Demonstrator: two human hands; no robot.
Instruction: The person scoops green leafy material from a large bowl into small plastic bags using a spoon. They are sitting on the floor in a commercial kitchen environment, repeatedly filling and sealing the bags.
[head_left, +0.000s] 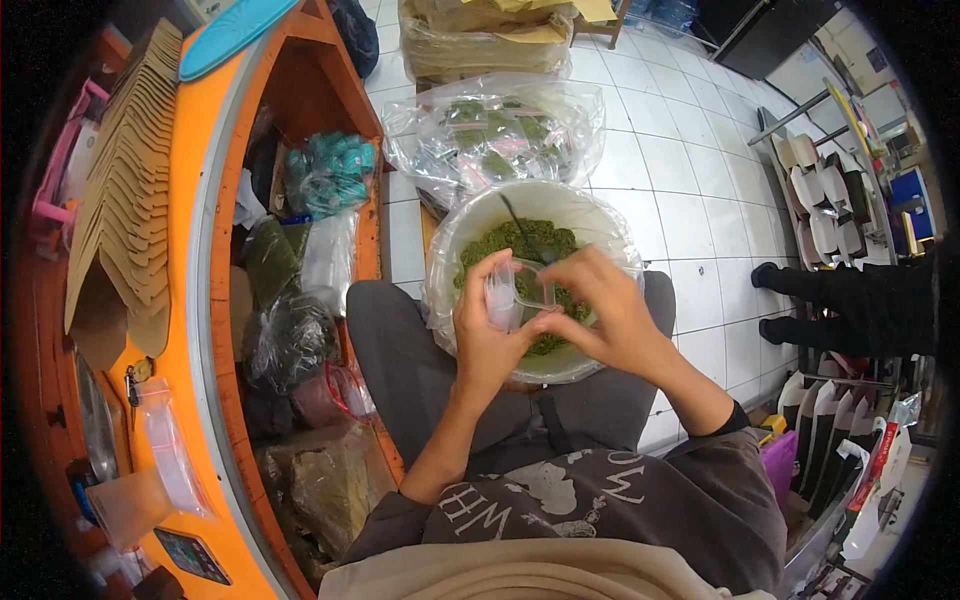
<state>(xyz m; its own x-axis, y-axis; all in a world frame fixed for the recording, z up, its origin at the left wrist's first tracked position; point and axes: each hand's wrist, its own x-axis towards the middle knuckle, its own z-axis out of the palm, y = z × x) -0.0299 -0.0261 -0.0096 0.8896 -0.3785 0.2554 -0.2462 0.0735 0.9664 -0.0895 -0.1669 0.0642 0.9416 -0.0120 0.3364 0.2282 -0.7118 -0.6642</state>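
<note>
My left hand (484, 322) is closed around a small clear plastic container or bag (501, 296), above a plastic-lined round tub (442, 300). On the right, my right hand (600, 307) is at the rim of a clear plastic piece beside it, its fingers blurred; whether that piece is part of the same item I cannot tell. Green shredded material (487, 244) lies in the tub between my knees, with a dark, thin handle (517, 217) rising from it. Just beyond the tub, a large clear bag (585, 112) holds small zip bags of green material.
An orange counter (191, 300) with stacked brown cardboard pieces (120, 202), zip bags (169, 442) and a phone (193, 555) runs along the left. Bagged goods fill the shelf below. A wrapped box (484, 45) stands ahead. Another person's legs (840, 307) are at the right, near racks.
</note>
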